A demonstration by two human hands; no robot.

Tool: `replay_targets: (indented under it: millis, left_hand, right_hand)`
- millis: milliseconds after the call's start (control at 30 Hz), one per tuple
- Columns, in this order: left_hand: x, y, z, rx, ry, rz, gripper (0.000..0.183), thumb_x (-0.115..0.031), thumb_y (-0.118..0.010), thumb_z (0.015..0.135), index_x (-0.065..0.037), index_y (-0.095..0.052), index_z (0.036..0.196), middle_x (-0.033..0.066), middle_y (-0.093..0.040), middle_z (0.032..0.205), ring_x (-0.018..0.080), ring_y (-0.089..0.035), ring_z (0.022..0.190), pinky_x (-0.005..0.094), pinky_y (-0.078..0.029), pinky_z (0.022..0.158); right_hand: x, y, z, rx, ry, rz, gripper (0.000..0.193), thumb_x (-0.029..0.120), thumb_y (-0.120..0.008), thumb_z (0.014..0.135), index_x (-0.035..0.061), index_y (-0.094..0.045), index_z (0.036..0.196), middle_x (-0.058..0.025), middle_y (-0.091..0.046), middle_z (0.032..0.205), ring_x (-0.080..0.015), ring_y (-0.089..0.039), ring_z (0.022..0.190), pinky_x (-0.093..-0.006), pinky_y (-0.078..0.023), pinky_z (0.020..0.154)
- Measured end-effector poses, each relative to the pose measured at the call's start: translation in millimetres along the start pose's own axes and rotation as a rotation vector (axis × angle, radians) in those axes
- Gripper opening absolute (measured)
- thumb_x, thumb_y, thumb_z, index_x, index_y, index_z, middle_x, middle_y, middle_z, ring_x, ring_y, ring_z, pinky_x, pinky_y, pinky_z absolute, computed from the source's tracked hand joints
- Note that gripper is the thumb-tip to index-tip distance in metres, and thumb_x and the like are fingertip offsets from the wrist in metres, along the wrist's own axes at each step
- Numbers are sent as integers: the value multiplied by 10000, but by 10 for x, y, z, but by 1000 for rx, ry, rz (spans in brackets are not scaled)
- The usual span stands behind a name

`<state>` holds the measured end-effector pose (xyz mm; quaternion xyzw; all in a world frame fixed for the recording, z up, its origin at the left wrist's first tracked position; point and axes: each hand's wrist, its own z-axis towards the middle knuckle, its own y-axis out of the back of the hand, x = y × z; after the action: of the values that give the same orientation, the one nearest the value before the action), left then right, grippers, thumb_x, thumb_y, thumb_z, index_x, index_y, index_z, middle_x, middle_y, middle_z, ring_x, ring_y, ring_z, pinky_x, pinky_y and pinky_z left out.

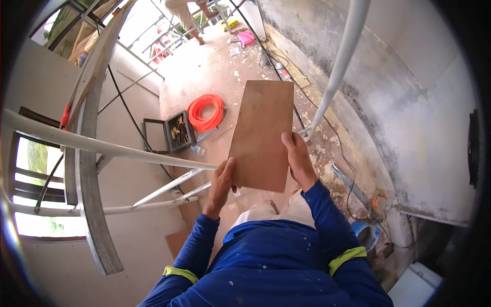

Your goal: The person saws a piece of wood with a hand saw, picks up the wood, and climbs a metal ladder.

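A flat brown rectangular board [263, 135], probably thin plywood, is held up in front of me with its long side pointing away. My left hand [221, 185] grips its near left edge, thumb on the upper face. On the right edge, a little farther up, my right hand [300, 158] is closed with its thumb on top. The fingers of both hands are mostly hidden beneath the board. Past the left edge of the board, a coil of orange hose [206, 112] lies on the floor.
White scaffold tubes [128, 151] cross on my left, beside a long metal plank [92, 204]. Another white pole [337, 66] rises at the right. An open dark toolbox [180, 130] stands by the hose. Cables run along the stained wall [404, 102]. Another person [184, 15] is at the far end.
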<state>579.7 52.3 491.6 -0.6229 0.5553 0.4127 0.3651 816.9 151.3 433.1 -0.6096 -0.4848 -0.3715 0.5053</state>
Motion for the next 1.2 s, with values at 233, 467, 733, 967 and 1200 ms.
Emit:
replay_targets:
  millis: [233,467,733,967,1200]
  left_hand:
    - [-847,-559,305,43,-84,-342,786,-646,-295,1141,-20,-533,1552,170,-689,1389,273,-698,1139,378,-605,767]
    - [-1223,-847,516,-43,-145,-365,848,-661,-282,1127,20,-475,1594,216,-698,1406,288,-696,1188,375,-630,774]
    - [-1672,-933,542,-371,-135,-32,428,-378,-609,1140,9,-553,963,84,-639,667,134,-599,485,245,-449,433]
    - [-1117,-553,850,-320,-77,-173,348,-348,-618,1140,-17,-621,1031,41,-655,713,105,-612,577,263,-485,538]
    - [-385,63,2050,-225,24,304,617,-476,-568,1143,80,-634,1403,159,-769,1220,248,-711,1085,377,-554,982]
  right_hand:
    - [338,332,1144,142,-502,412,388,253,-552,1144,-70,-640,1340,-150,-761,1232,-225,-774,1046,-341,-635,923]
    - [316,635,1834,405,-662,318,429,306,-506,1167,-34,-619,1403,-166,-773,1187,-228,-789,984,-355,-665,864]
    - [818,367,1707,527,-615,437,453,286,-463,1183,-42,-573,1476,-165,-711,1380,-245,-725,1213,-362,-591,1055]
    - [982,-52,1702,335,-286,359,469,325,-525,1168,-1,-532,1504,-143,-661,1445,-240,-688,1267,-372,-575,1063]
    - [735,-566,2052,125,210,-251,313,291,-565,1158,10,-596,1292,-27,-621,1158,-120,-561,1039,-293,-467,944]
